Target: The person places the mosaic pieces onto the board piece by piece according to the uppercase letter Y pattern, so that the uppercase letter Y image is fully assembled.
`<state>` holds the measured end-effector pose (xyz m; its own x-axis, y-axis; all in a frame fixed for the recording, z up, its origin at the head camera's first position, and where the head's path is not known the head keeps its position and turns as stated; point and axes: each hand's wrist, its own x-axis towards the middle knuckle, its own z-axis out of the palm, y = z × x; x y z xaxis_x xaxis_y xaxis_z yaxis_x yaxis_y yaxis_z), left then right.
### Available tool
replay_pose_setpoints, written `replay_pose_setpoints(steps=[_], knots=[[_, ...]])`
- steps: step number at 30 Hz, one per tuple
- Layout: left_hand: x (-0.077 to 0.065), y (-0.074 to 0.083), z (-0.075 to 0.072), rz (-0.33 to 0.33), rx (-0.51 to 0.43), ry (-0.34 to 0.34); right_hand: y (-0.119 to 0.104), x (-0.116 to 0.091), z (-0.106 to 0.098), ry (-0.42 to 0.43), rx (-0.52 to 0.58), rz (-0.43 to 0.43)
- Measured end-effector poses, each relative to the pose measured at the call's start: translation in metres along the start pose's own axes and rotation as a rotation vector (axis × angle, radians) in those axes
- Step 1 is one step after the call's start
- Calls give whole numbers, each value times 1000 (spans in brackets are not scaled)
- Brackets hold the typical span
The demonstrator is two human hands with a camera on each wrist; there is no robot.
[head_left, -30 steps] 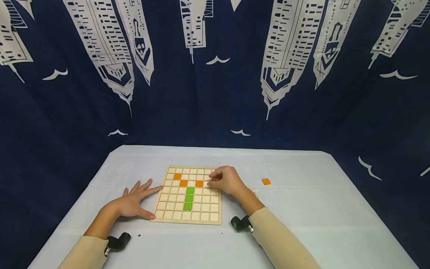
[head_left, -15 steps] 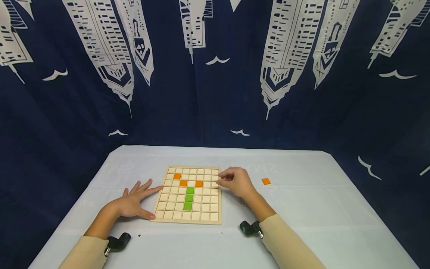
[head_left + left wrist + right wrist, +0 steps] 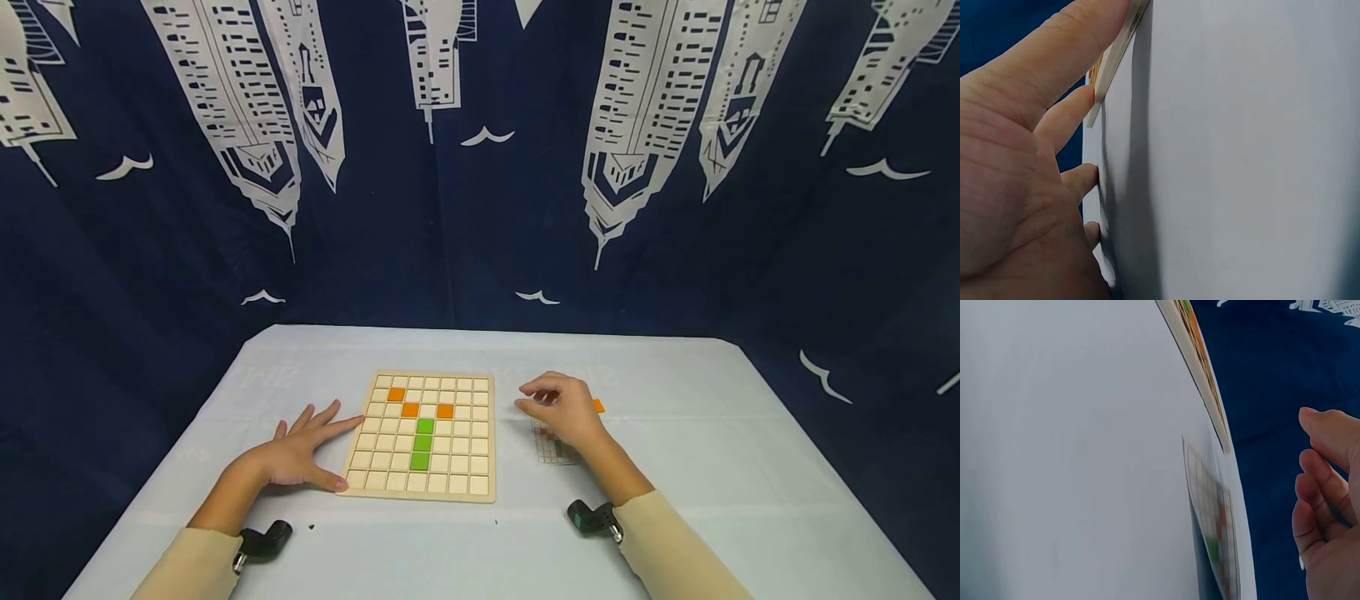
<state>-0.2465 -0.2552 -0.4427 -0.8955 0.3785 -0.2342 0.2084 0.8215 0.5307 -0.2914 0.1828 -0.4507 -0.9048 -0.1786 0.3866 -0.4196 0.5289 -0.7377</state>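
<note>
A light wooden grid board (image 3: 457, 462) lies on the table, its cells mostly cream. Three orange tiles (image 3: 396, 394) sit in its upper rows, and three green tiles (image 3: 423, 443) form a column below them. My left hand (image 3: 296, 454) is spread at the board's left edge, thumb and index finger touching it. To the right of the board my right hand (image 3: 564, 408) hovers with loosely bent fingers, and nothing shows between its thumb and fingers (image 3: 1311, 525). It partly covers a thin gridded card (image 3: 553, 450), which has green and orange marks in the right wrist view.
One loose orange tile (image 3: 598, 406) lies right of the right hand, partly hidden behind it. White cloth covers the table (image 3: 420, 554). Behind its far edge hangs a navy curtain (image 3: 480, 233) with white buildings. A dark speck (image 3: 311, 527) lies near the left wrist.
My right hand has moved right, from over the board's right columns to above the gridded card, uncovering the board's right side. The left hand and the tiles stay put.
</note>
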Motion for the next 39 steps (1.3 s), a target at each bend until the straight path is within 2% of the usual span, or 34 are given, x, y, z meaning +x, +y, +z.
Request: replay_pose_setpoints(steps=[14,21,26,39], knots=[[0,-2,1,-5,3,-5,18,-11,-29,59,-43,-44],[0,0,1,-5,10,-2,28,-14,-43,76,-75,-11],[0,0,1,-9,13,-2,36,-15,-54,95,-111,-19],[-1,3,0,-10,12,0,54,-15,-79,34,-162,9]])
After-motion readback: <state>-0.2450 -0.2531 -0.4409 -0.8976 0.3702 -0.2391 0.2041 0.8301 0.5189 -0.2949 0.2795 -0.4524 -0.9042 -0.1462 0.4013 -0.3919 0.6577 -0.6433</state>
